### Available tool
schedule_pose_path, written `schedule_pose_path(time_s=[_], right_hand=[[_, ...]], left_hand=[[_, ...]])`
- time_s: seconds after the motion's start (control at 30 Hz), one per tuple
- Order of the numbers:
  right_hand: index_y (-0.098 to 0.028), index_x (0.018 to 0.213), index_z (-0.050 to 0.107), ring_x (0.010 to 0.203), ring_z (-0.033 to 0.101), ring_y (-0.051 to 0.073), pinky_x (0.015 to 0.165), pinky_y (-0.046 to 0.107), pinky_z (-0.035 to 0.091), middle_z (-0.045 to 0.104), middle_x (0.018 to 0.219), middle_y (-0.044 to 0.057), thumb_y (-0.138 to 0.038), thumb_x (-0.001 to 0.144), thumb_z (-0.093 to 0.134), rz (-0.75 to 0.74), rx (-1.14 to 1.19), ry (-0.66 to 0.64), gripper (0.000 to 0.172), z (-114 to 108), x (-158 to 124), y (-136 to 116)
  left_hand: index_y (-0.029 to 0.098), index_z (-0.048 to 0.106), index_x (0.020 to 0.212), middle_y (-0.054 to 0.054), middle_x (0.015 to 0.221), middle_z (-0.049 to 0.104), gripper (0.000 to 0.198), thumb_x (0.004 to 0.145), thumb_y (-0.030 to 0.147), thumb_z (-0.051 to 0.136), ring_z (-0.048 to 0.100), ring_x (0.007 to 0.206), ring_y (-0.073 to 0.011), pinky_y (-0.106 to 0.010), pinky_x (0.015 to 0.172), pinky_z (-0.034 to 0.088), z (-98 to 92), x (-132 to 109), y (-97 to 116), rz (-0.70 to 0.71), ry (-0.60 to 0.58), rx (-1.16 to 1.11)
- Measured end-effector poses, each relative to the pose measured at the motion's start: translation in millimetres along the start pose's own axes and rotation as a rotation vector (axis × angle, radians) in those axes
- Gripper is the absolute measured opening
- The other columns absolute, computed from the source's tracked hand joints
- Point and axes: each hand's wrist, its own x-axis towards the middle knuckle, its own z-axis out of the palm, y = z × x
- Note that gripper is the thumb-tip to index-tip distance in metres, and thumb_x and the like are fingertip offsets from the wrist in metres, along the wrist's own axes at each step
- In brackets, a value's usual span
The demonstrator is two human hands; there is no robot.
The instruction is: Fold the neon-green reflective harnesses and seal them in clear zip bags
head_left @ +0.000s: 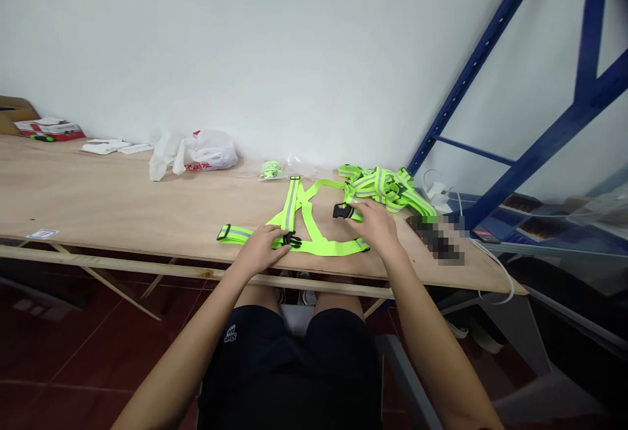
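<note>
- Now, we have a green strap set [292, 206] lying on the table [122, 207], close to its front edge.
- Our left hand [260, 248] is pinched, thumb and fingers, on the black clip with prongs [293, 240].
- Our right hand [377, 224] is pinched on the black clip with a hole [342, 211]. The two clips are apart.
- If we flip one clip over, the straps could get a twist.
- If one hand tugs too hard, the other clip could pop out of our fingers.
- The green heap [387, 188] sits just behind our right hand. A loop could catch there and drag the heap along. We cannot tell where the top strap ends and the heap begins.
- The front edge is near both hands, so a strap pulled toward us could slip over it.
- We have the most room on the left, where lots of wood shows.
- On the right it is tight: a blurry dark thing [434, 240], a white cord [504, 266] and the blue rack [490, 37] crowd our elbow side.
</note>
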Motion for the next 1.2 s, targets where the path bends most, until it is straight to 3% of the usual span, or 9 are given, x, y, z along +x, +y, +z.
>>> schedule_pose_path(time_s=[0.1,0.23,0.3,0.4,0.7,1.2], right_hand=[[-0.024,0.116,0.071,0.109,0.059,0.035,0.096,0.048,0.045,0.068,0.112,0.013,-0.033,0.082,0.069,0.01,0.034,0.087,0.035,-6,1,-21],[-0.024,0.121,0.068,0.111,0.061,0.028,0.097,0.041,0.049,0.065,0.117,0.01,-0.04,0.086,0.066,0.002,0.426,0.115,0.039,16,-16,-46],[-0.023,0.12,0.068,0.106,0.063,0.025,0.09,0.037,0.052,0.065,0.117,0.009,-0.042,0.085,0.066,0.006,0.644,0.076,0.039,33,-27,-49],[-0.023,0.121,0.068,0.102,0.064,0.023,0.085,0.035,0.054,0.064,0.119,0.01,-0.042,0.085,0.066,0.0,0.79,-0.026,0.041,50,-41,-42],[-0.026,0.117,0.07,0.114,0.06,0.024,0.101,0.036,0.047,0.06,0.119,0.007,-0.038,0.084,0.069,-0.033,0.72,-0.065,0.036,49,-48,-34],[-0.025,0.121,0.068,0.111,0.063,0.025,0.099,0.037,0.048,0.062,0.116,0.007,-0.034,0.084,0.069,-0.038,0.653,-0.094,0.037,40,-57,-43]], left_hand=[[0.021,0.071,0.121,-0.011,0.118,0.069,0.039,0.089,0.042,0.061,0.061,0.115,-0.0313,-0.044,0.102,0.047,0.4,0,0,0.008,-0.003,0.008],[0.02,0.071,0.12,-0.013,0.121,0.068,0.039,0.089,0.042,0.063,0.061,0.115,-0.0318,-0.044,0.101,0.048,-0.3,-1,1,0.005,0.005,0.001],[0.019,0.071,0.12,-0.014,0.119,0.068,0.039,0.089,0.042,0.064,0.061,0.115,-0.0326,-0.045,0.101,0.048,-1.2,-1,2,0.01,0.023,-0.016],[0.021,0.07,0.121,-0.013,0.117,0.069,0.038,0.091,0.042,0.061,0.062,0.113,-0.0316,-0.045,0.099,0.049,-2.9,-2,4,0.033,0.031,-0.046],[0.022,0.059,0.129,-0.011,0.126,0.065,0.041,0.094,0.044,0.058,0.06,0.12,-0.0273,-0.043,0.105,0.046,-2.3,-2,0,0.022,0.107,-0.201],[0.023,0.055,0.13,-0.01,0.129,0.064,0.043,0.094,0.045,0.06,0.06,0.121,-0.026,-0.039,0.103,0.048,-1.9,-6,3,0.078,0.134,-0.157]])
